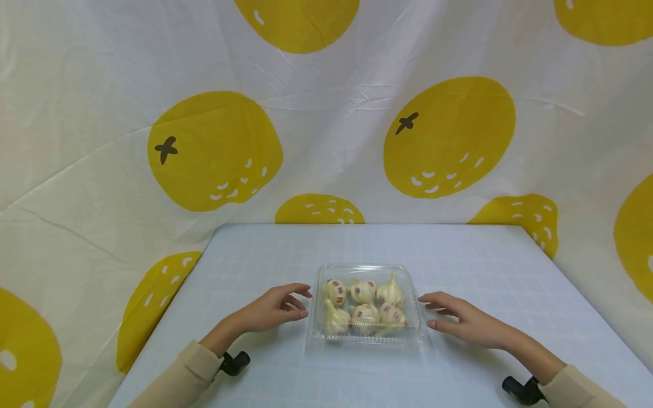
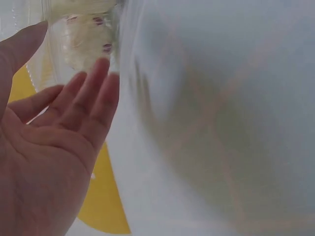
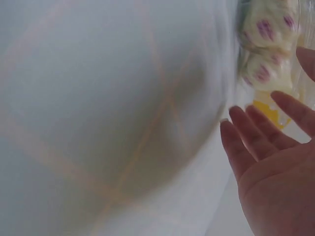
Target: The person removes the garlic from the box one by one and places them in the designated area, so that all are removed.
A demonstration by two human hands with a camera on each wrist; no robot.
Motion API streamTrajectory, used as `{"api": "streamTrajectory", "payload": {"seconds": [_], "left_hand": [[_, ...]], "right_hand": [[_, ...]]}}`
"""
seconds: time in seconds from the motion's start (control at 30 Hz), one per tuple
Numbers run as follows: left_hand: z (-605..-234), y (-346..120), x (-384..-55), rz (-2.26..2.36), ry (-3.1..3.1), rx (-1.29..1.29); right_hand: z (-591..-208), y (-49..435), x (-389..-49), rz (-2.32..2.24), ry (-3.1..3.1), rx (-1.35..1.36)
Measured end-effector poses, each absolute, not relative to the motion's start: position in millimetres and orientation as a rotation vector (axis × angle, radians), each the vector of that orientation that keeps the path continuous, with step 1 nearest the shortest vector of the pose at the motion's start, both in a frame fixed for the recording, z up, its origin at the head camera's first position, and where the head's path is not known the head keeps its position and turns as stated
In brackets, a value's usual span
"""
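Note:
A clear plastic clamshell box (image 1: 364, 334) sits on the table between my two hands, its lid down over several garlic bulbs (image 1: 365, 318) in two rows. Purple marks show on most of the bulbs. My left hand (image 1: 272, 309) is just off the box's left side, fingers relaxed and slightly bent, nothing in them. On the other side my right hand (image 1: 466, 322) hovers near the right wall, its fingers loosely spread and bare. In the left wrist view the fingertips (image 2: 102, 66) come close to the box wall, and the right wrist view shows a similar reach.
The table (image 1: 245, 255) wears a pale checked cover. Behind and beside it hangs a white curtain (image 1: 331, 141) printed with large yellow fruit. Black wrist cameras (image 1: 234, 363) are strapped below both hands.

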State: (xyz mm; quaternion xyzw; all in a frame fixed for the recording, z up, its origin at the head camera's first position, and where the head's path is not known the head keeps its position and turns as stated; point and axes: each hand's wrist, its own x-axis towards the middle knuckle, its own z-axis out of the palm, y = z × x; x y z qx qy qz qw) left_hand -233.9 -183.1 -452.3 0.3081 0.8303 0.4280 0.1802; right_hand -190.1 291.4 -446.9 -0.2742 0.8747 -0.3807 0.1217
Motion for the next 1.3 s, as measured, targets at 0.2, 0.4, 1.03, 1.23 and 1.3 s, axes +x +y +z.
{"api": "streamTrajectory", "payload": {"seconds": [0.2,0.4,1.03,1.23,1.3], "left_hand": [[-451.7,-183.0,-230.9,1.263,2.201,0.817],[-451.0,-181.8,-227.8,1.312,2.106,0.793],[-458.5,-181.2,-226.0,1.446,1.850,0.684],[-458.5,-182.1,-224.7,1.466,1.737,0.663],[-457.8,-182.0,-223.8,1.467,1.714,0.652]], "right_hand": [[-448.5,289.7,-190.2,-1.181,2.402,-0.836],[-451.5,289.2,-191.7,-1.295,2.187,-0.792],[-452.7,293.0,-191.7,-1.312,2.023,-0.740],[-452.9,291.8,-191.4,-1.328,1.998,-0.745],[-453.2,291.2,-191.3,-1.344,1.970,-0.735]]}}
